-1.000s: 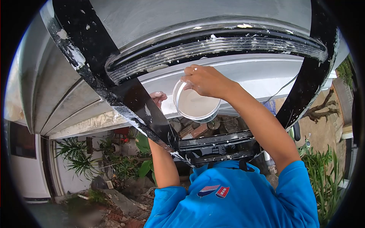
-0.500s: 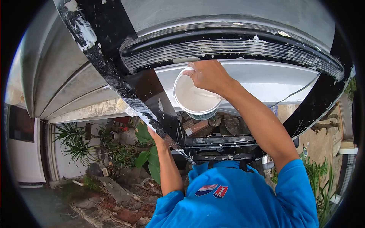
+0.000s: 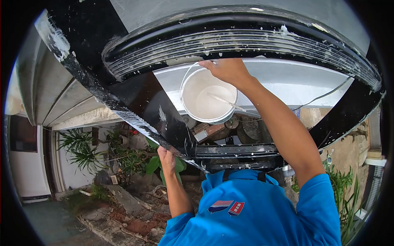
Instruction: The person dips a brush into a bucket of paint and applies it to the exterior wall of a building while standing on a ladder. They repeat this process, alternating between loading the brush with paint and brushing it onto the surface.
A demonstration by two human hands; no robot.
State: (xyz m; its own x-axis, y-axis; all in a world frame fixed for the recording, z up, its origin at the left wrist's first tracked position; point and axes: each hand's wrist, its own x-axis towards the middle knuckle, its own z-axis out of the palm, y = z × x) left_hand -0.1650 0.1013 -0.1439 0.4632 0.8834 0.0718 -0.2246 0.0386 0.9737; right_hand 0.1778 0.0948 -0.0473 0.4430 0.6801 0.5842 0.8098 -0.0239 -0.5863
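My right hand (image 3: 227,73) grips the thin handle of a white bucket (image 3: 189,96) near the top rung. Pale liquid lies in the bucket, and a whitish stick (image 3: 225,101) leans across its inside. My left hand (image 3: 166,158) is closed just under the left black rail (image 3: 155,110); whatever it holds is hidden by the rail. White streaks of paint (image 3: 137,121) run along that rail's outer edge. The wide ribbed black rung (image 3: 242,43) above my right hand is spattered with white.
A lower black rung (image 3: 238,151) crosses in front of my blue shirt (image 3: 262,205). The right black rail (image 3: 336,110) slopes beyond my right arm. Below are green plants (image 3: 80,149), rocky ground (image 3: 135,213) and a reddish brick (image 3: 211,133). A grey cable (image 3: 324,96) hangs behind.
The brush seen at the left rail's edge is out of sight. My left hand has moved slightly down. The bucket now shows more of its inside, with its handle raised, and the view has shifted.
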